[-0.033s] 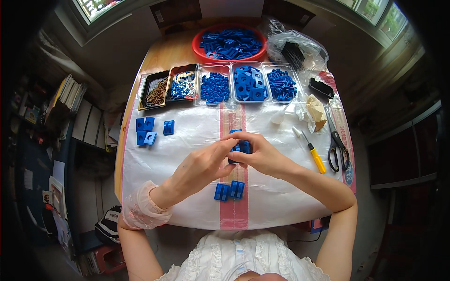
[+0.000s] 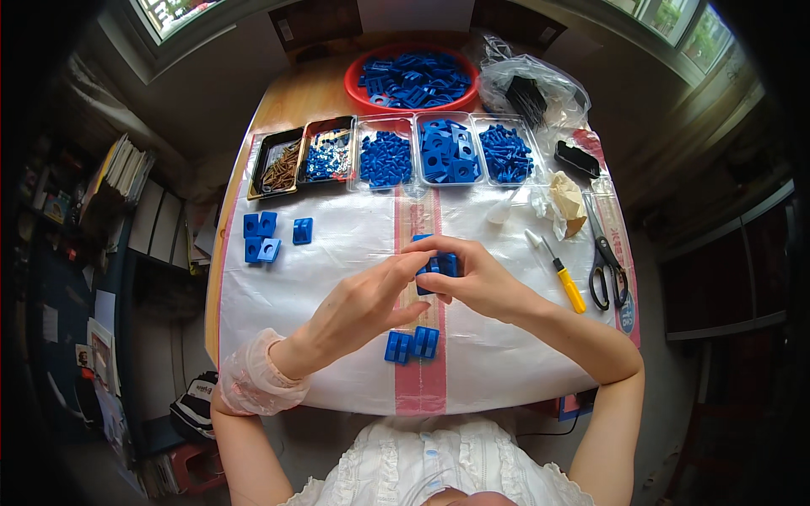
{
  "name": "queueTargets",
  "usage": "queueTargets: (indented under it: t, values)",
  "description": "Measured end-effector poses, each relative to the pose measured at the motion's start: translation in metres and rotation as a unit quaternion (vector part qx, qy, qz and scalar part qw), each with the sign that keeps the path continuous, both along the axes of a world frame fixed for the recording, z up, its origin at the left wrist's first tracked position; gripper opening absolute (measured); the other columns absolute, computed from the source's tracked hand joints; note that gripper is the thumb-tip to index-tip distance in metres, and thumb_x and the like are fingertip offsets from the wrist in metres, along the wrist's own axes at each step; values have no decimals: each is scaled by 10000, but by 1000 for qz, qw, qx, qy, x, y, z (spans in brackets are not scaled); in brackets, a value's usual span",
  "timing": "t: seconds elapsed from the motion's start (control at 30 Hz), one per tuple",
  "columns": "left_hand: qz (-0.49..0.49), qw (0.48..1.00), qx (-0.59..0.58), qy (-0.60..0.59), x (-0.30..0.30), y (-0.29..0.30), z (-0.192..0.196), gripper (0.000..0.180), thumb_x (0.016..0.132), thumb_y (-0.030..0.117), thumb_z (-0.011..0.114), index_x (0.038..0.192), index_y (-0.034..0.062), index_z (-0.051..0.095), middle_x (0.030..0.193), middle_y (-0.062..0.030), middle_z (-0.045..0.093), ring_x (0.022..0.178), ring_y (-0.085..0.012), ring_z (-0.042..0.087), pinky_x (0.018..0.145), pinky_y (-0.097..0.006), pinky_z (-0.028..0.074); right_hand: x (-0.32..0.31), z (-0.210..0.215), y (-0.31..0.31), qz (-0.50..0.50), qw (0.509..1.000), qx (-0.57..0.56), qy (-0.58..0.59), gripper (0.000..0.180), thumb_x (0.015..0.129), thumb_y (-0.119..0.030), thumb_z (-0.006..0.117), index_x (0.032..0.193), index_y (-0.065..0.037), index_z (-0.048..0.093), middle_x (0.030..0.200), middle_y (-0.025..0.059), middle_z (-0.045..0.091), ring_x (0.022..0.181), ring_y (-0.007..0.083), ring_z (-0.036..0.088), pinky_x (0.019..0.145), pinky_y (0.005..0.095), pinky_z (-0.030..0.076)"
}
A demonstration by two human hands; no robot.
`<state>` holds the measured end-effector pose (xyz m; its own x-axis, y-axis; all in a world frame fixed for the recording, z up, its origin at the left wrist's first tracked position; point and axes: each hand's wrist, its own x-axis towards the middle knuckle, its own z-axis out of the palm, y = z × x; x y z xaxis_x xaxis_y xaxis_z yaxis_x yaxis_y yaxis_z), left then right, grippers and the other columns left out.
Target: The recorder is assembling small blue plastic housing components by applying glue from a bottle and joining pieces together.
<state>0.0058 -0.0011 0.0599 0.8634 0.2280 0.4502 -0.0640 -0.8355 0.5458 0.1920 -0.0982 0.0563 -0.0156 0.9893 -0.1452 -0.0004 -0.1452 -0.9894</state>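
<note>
Five rectangular trays (image 2: 386, 125) are sitting beyond the grip; two blue plastic blocks (image 2: 412, 344) are lying nearer; five blue blocks (image 2: 260, 237) are lying to its left.

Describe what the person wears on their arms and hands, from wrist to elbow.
Both hands are bare: no gloves, rings or watch show. The left hand has a sheer pale pink gathered sleeve cover bunched on the forearm behind it. The right hand and its forearm are uncovered. A white ruffled garment shows at the lower edge.
</note>
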Motion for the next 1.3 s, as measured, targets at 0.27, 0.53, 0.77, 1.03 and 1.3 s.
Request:
queueTargets:
  t: [0.27,0.53,0.77,1.03,1.3]
  values:
    - [63,993,85,46,-36,7,5,231,802,57,731,1010,32,634,1072,-127,665,840,-263,692,688,-334,587,96,116,-65,-45,987,16,-153,261,851,-25,690,1111,-5,681,982,66,663,690,49,565,592,183,471]
    - [101,994,45,5,-27,6,6,146,778,-18,726,895,38,659,927,-92,699,803,-254,693,669,-326,565,254,62,78,-223,965,26,-137,299,887,-40,655,1180,18,642,1096,111,604,913,128,613,810,203,537]
    - [122,991,56,21,-28,15,0,119,792,-3,714,880,48,652,863,-73,689,765,-236,679,644,-320,550,280,-9,202,-241,926,-58,-284,295,809,-45,695,1089,43,663,1026,149,662,844,187,674,744,281,572]
    - [128,990,30,44,-32,22,-8,128,782,-18,719,878,44,662,851,-85,694,757,-251,684,643,-329,543,269,-30,219,-296,853,-96,-419,309,754,-107,757,1017,37,683,869,144,708,700,188,690,669,292,561]
    - [123,990,24,65,-31,20,-9,91,804,8,708,868,55,662,823,-88,683,740,-266,675,632,-342,536,275,-33,214,-266,885,-73,-374,339,737,-172,776,994,41,721,898,148,724,706,192,706,696,312,570]
